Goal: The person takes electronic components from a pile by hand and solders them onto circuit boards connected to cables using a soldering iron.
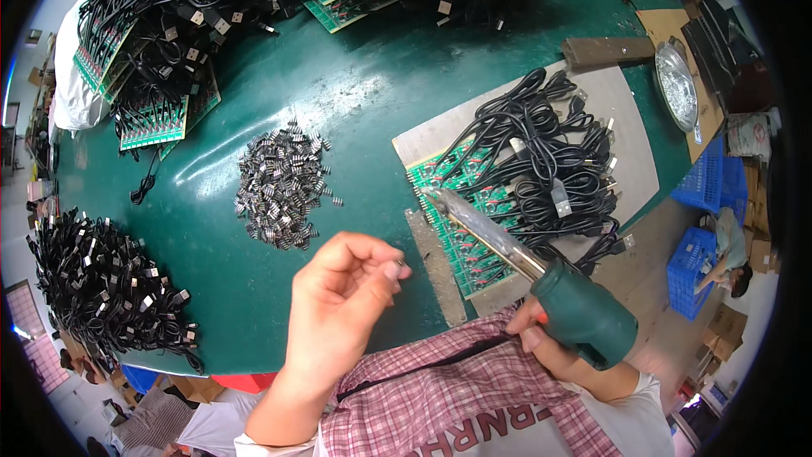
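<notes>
Soldering iron (541, 279), with a dark green plastic handle and a long silver metal barrel, is gripped at the handle by the right hand (541, 340), the fingers wrapped tight around it. Its tip is held over the near left edge of a green circuit board strip (461, 241), which lies on a grey flat board (630, 131) on the dark green surface (364, 93). Black cables with metal plug ends (541, 161) are seen coiled on top of the strip. A small silver metal part (403, 269) is pinched between the thumb and fingertips of the left hand (338, 309), which is raised just left of the strip. A loose heap of small silver metal shells (279, 186) is found beyond the left hand. A pile of black cables (106, 283) lies at the left edge of the surface, and further stacked boards with cables (152, 51) lie at the far side.
</notes>
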{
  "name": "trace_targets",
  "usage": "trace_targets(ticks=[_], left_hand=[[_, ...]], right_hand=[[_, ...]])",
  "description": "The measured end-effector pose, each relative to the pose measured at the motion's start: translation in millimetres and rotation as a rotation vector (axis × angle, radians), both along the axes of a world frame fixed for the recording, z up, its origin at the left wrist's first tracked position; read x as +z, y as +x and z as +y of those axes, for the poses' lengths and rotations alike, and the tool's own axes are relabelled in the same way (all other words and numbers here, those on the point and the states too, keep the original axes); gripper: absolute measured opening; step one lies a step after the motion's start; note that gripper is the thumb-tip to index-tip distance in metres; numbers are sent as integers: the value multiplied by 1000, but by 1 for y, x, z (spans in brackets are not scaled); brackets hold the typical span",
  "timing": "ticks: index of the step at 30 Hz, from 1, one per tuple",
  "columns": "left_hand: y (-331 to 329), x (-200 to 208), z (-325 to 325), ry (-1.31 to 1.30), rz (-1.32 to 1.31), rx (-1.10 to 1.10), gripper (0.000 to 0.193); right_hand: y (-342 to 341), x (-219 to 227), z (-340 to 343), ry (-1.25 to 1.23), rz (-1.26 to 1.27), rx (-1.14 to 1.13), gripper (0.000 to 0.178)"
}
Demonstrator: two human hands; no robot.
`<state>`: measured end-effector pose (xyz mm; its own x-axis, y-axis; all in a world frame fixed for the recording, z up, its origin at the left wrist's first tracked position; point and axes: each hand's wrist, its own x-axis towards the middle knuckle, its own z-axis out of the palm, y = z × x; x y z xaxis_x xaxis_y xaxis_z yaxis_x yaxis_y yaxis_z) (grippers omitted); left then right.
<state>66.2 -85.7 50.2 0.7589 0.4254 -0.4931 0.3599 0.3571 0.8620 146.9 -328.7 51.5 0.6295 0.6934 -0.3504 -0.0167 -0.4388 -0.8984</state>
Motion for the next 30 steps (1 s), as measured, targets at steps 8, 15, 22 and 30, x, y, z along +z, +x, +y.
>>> trace_targets(ticks=[8,15,22,30], left_hand=[[-5,-3,-2,-96,70,-120,11],[-8,1,-22,-192,16,-288,13],[-10,6,-32,58,-65,-340,17],[-13,8,-37,148,-118,-332,15]], right_hand=[[1,3,2,55,265,-92,17],[-8,-4,30,104,257,-150,26],[-1,-7,45,122,48,-51,21],[-5,-6,43,175,52,-58,17]])
